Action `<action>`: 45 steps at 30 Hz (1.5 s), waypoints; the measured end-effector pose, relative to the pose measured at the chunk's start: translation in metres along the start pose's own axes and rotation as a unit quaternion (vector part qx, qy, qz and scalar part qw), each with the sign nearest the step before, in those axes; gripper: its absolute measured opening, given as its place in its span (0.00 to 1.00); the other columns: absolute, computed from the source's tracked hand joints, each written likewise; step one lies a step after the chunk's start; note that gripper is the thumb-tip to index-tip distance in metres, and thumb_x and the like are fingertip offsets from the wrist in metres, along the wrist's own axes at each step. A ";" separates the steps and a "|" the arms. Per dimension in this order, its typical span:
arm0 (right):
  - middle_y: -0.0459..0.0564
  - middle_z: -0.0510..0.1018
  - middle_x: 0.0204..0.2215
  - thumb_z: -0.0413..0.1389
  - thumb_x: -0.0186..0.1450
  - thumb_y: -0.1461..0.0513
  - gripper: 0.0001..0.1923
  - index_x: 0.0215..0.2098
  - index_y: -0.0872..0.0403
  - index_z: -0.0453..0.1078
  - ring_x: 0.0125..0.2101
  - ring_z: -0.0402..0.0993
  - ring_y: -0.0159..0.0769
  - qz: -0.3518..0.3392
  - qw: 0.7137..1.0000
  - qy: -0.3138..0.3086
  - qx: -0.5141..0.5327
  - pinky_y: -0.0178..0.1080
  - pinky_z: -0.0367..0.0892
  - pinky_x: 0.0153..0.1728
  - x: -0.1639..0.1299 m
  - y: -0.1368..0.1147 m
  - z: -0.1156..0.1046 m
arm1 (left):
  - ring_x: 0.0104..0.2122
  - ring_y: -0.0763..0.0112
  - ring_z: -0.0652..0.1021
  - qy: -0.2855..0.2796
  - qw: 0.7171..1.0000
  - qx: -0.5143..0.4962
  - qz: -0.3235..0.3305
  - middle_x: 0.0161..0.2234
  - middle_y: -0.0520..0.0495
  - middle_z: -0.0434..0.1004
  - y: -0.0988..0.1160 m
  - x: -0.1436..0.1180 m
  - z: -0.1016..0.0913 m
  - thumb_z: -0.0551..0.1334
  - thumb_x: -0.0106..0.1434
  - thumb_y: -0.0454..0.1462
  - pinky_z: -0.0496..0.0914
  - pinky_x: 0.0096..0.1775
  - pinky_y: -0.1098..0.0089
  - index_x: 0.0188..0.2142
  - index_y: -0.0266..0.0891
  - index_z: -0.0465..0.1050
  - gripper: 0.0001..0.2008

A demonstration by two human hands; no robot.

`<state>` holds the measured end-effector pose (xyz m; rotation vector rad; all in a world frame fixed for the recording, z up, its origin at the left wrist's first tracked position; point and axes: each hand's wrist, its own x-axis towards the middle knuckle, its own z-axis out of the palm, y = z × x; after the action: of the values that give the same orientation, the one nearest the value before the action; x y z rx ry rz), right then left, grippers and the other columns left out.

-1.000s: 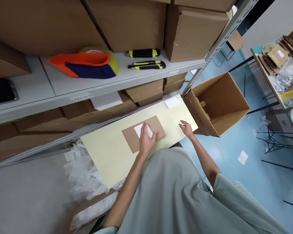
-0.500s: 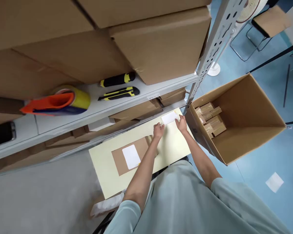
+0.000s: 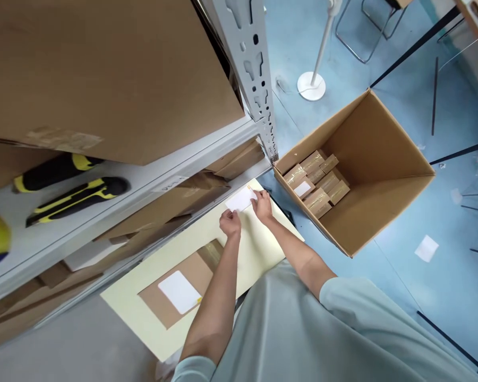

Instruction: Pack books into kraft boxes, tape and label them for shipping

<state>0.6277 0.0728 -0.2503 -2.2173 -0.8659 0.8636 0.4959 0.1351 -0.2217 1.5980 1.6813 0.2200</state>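
Note:
My left hand [image 3: 230,223] and my right hand [image 3: 262,203] meet at a small white label sheet [image 3: 239,200] at the far end of a pale yellow board [image 3: 258,249]. Fingers of both hands pinch its edges. Closer to me on the board lies a brown flat envelope [image 3: 191,273] with a white label [image 3: 179,291] stuck on it; neither hand touches it.
An open cardboard box [image 3: 382,175] stands on the blue floor to the right, holding several small brown packets [image 3: 316,183]. Grey metal shelving [image 3: 258,79] with large cartons rises on the left; two yellow-black utility knives [image 3: 77,193] lie on a shelf. A white paper [image 3: 426,248] lies on the floor.
My left hand left the label on the brown envelope and moved to the far end of the board. Both hands came together on the small white sheet. The view swung right.

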 end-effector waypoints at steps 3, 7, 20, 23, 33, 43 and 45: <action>0.61 0.72 0.59 0.53 0.78 0.64 0.25 0.71 0.55 0.72 0.60 0.68 0.52 -0.004 1.000 0.006 0.015 0.51 0.64 0.70 -0.001 0.001 0.000 | 0.46 0.53 0.85 0.085 0.994 -0.017 -0.067 0.42 0.38 0.84 0.002 0.002 0.005 0.63 0.69 0.43 0.79 0.56 0.46 0.48 0.36 0.78 0.14; 0.63 0.72 0.58 0.53 0.77 0.63 0.25 0.71 0.58 0.72 0.59 0.67 0.53 -0.003 0.999 0.004 0.033 0.51 0.63 0.71 -0.001 0.004 0.001 | 0.43 0.53 0.86 0.104 0.989 -0.044 -0.098 0.39 0.35 0.86 0.002 0.008 0.005 0.64 0.70 0.45 0.82 0.52 0.50 0.44 0.32 0.81 0.16; 0.64 0.72 0.59 0.53 0.77 0.63 0.26 0.71 0.61 0.71 0.61 0.66 0.55 -0.017 0.999 0.000 0.032 0.52 0.62 0.71 -0.005 0.006 -0.004 | 0.50 0.54 0.83 0.095 0.991 -0.015 -0.093 0.55 0.33 0.85 0.014 -0.010 -0.003 0.58 0.75 0.42 0.76 0.59 0.51 0.59 0.34 0.80 0.21; 0.64 0.73 0.59 0.53 0.77 0.63 0.25 0.70 0.60 0.72 0.60 0.68 0.55 -0.021 1.000 0.001 0.015 0.52 0.63 0.70 -0.005 0.005 -0.006 | 0.46 0.60 0.83 0.110 0.990 -0.015 -0.083 0.53 0.37 0.85 0.021 -0.020 -0.004 0.60 0.75 0.41 0.75 0.58 0.56 0.60 0.37 0.80 0.19; 0.63 0.76 0.58 0.57 0.76 0.64 0.23 0.67 0.59 0.74 0.58 0.72 0.50 -0.020 0.999 -0.006 -0.028 0.48 0.67 0.67 -0.003 0.000 -0.019 | 0.52 0.56 0.80 0.141 0.989 -0.014 0.046 0.54 0.39 0.80 0.030 -0.037 -0.008 0.67 0.73 0.35 0.73 0.59 0.55 0.47 0.41 0.86 0.08; 0.52 0.85 0.47 0.61 0.77 0.54 0.14 0.51 0.54 0.83 0.40 0.81 0.37 -0.023 0.997 0.023 0.072 0.36 0.74 0.49 -0.023 -0.056 -0.047 | 0.65 0.49 0.76 0.078 0.976 -0.006 0.203 0.63 0.38 0.80 0.027 -0.050 -0.008 0.64 0.75 0.39 0.67 0.71 0.46 0.49 0.44 0.87 0.11; 0.50 0.86 0.45 0.60 0.78 0.57 0.12 0.48 0.53 0.84 0.39 0.82 0.36 -0.007 0.997 0.018 0.071 0.36 0.73 0.48 -0.018 -0.060 -0.057 | 0.66 0.50 0.77 0.057 0.972 -0.012 0.228 0.63 0.38 0.82 0.028 -0.054 -0.007 0.64 0.76 0.39 0.67 0.71 0.46 0.50 0.44 0.87 0.12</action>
<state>0.6382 0.0791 -0.1666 -2.0952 -0.7786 0.8497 0.5070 0.0945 -0.1774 1.9689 1.3635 0.5692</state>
